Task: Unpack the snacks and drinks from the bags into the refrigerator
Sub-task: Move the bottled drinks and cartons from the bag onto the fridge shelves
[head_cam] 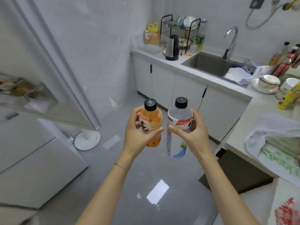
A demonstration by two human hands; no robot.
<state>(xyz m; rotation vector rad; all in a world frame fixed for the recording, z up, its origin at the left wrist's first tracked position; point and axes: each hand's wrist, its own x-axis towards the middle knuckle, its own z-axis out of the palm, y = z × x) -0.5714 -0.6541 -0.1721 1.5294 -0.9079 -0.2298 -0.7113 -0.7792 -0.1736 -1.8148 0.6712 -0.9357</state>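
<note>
My left hand [138,135] grips an orange drink bottle [150,124] with a black cap, held upright over the grey floor. My right hand [193,135] grips a clear bottle with a white and blue label [177,135], also black-capped, right beside the orange one. The two bottles stand a little apart at chest height in the middle of the view. The refrigerator [29,153] is at the left, its door [53,62] swung open with food on a door shelf. A white and green plastic bag [276,143] lies on the counter at the right.
A white counter [177,65] runs along the back and right with a kettle [172,47], a sink [209,64], a dish rack, stacked bowls [266,83] and sauce bottles. A round white fan base [87,139] stands on the floor by the fridge door. A red-printed bag [287,211] lies at lower right.
</note>
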